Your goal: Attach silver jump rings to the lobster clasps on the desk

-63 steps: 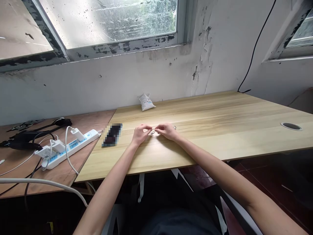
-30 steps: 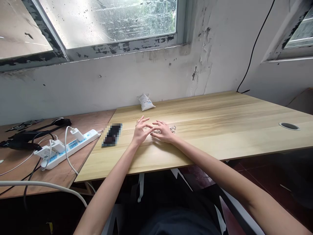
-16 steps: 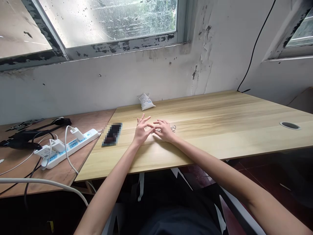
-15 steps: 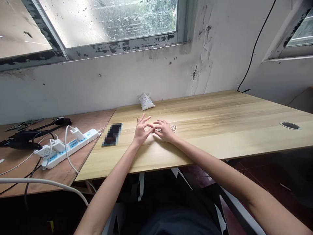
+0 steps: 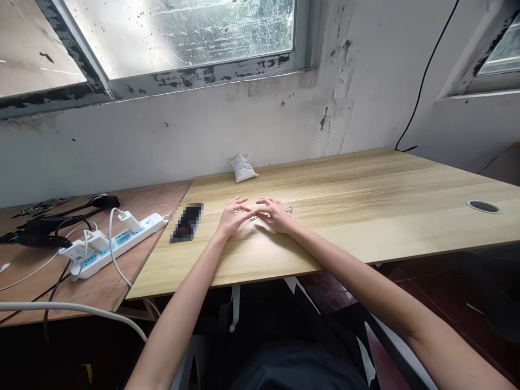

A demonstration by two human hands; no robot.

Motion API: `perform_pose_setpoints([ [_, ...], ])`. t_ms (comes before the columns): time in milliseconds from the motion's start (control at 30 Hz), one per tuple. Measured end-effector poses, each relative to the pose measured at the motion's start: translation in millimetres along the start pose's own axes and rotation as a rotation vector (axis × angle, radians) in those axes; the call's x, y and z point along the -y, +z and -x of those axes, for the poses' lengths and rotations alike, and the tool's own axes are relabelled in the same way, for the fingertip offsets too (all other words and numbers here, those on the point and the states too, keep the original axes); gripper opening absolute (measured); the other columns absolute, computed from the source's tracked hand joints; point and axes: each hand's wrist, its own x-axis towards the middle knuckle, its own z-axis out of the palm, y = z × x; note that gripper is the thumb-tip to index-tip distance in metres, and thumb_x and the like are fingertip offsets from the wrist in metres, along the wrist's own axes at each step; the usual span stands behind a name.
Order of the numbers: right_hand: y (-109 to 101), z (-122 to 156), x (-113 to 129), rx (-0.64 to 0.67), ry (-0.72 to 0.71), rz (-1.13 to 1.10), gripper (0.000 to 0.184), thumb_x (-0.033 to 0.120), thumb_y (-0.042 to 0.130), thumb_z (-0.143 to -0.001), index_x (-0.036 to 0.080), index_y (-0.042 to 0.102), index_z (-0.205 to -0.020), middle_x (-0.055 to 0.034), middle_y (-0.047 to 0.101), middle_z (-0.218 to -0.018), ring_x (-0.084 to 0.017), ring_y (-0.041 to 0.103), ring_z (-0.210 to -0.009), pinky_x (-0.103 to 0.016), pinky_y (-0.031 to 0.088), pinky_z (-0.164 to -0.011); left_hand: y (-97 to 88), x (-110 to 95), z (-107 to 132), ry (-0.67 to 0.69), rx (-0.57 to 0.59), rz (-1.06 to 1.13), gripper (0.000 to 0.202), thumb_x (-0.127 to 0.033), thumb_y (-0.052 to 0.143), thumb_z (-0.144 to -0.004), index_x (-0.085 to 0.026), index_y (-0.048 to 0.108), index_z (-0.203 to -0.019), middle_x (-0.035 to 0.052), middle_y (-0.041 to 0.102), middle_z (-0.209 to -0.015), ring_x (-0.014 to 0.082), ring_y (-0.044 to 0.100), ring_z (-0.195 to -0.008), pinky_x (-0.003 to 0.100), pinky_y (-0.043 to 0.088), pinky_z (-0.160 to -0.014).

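Over the light wood tabletop (image 5: 365,200), my left hand (image 5: 232,219) and my right hand (image 5: 276,215) meet at their fingertips. Thumb and forefinger of each are pinched together; whatever sits between them is too small to make out. Several tiny pieces (image 5: 290,210), perhaps small rings or links, lie on the wood just right of my right hand. More of these small bits (image 5: 252,219) show beneath the fingertips, partly covered by my hands.
A small white packet (image 5: 244,168) rests at the back against the wall. Left of my hands lies a blurred-out dark phone-like slab (image 5: 187,222). A white power strip (image 5: 117,246) with plugs and cables occupies the brown side table (image 5: 170,190). A round grommet (image 5: 483,207) is set at the right.
The raised fingers of my left hand have come down and forward, and its wrist has shifted slightly left. My right hand stays nearly in place, fingertips still meeting the left.
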Motion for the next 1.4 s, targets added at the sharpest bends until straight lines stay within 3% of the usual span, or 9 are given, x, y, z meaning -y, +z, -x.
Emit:
perform_pose_setpoints([
  [300,-1.4,0.3,-0.6,0.007,-0.044,-0.031,0.021,0.032,0.054,-0.095,0.027,0.073,-0.1,-0.0099,0.061,-0.125,-0.028,0.048,-0.121,-0.049,0.035,-0.099,-3.0,-3.5,1.2,-0.047,0.088,0.131,0.025,-0.042,0.078,-0.068,-0.022,0.077,-0.084,0.0101,0.059,-0.133,0.0297,0.042,-0.135,0.046,0.031,-0.112],
  [500,-3.9,-0.7,0.8,0.024,-0.039,-0.066,0.019,0.032,0.055,-0.094,0.026,0.073,-0.1,-0.01,0.062,-0.122,-0.026,0.05,-0.119,-0.047,0.036,-0.099,-3.9,0.7,0.2,-0.052,0.088,0.201,0.023,-0.041,0.078,-0.068,-0.02,0.074,-0.077,0.0113,0.058,-0.134,0.0303,0.048,-0.13,0.048,0.032,-0.11],
  [867,-4.7,0.8,2.1,0.068,-0.023,-0.091,0.018,0.03,0.058,-0.093,0.026,0.073,-0.1,-0.0097,0.062,-0.117,-0.026,0.051,-0.115,-0.048,0.035,-0.1,-3.0,0.9,0.2,-0.034,0.103,0.194,0.024,-0.043,0.075,-0.072,-0.021,0.075,-0.082,0.012,0.059,-0.132,0.0303,0.047,-0.131,0.048,0.035,-0.108],
  [1033,-15.7,-2.6,3.6,0.057,0.026,-0.123,0.018,0.028,0.057,-0.093,0.024,0.074,-0.095,-0.0093,0.063,-0.117,-0.026,0.053,-0.114,-0.047,0.037,-0.098,-8.9,-2.4,0.5,-0.002,0.061,0.155,0.02,-0.041,0.072,-0.076,-0.022,0.073,-0.08,0.0096,0.057,-0.134,0.0276,0.049,-0.128,0.047,0.034,-0.109],
  [1133,-24.0,-6.1,2.9,0.039,0.075,-0.138,0.019,0.027,0.056,-0.093,0.023,0.074,-0.091,-0.0091,0.063,-0.117,-0.026,0.053,-0.114,-0.046,0.038,-0.097,-9.2,-4.1,1.0,0.042,0.027,0.062,0.015,-0.037,0.072,-0.076,-0.022,0.07,-0.075,0.0069,0.055,-0.136,0.0283,0.044,-0.132,0.049,0.029,-0.112],
  [1233,-26.3,-7.9,2.4,0.061,0.108,-0.148,0.02,0.026,0.056,-0.092,0.022,0.075,-0.088,-0.0081,0.064,-0.116,-0.025,0.053,-0.115,-0.044,0.039,-0.097,-3.8,-6.6,2.3,0.195,-0.015,-0.22,0.012,-0.033,0.067,-0.081,-0.024,0.069,-0.073,0.0037,0.057,-0.134,0.0287,0.036,-0.137,0.05,0.02,-0.115],
  [1300,-25.5,-7.3,2.5,0.094,0.119,-0.149,0.019,0.024,0.057,-0.09,0.022,0.076,-0.086,-0.0071,0.066,-0.114,-0.024,0.054,-0.113,-0.042,0.04,-0.097,0.6,-8.0,3.5,0.29,-0.012,-0.386,0.013,-0.029,0.063,-0.084,-0.025,0.069,-0.074,0.0025,0.058,-0.133,0.0281,0.032,-0.14,0.049,0.014,-0.118],
  [1400,-27.6,-4.6,0.7,0.131,0.132,-0.135,0.018,0.028,0.06,-0.088,0.023,0.077,-0.081,-0.0063,0.067,-0.111,-0.025,0.056,-0.109,-0.042,0.04,-0.095,3.0,-6.0,4.8,0.309,0.034,-0.458,0.011,-0.029,0.062,-0.084,-0.026,0.07,-0.076,0.0035,0.057,-0.135,0.029,0.032,-0.14,0.049,0.015,-0.117],
])
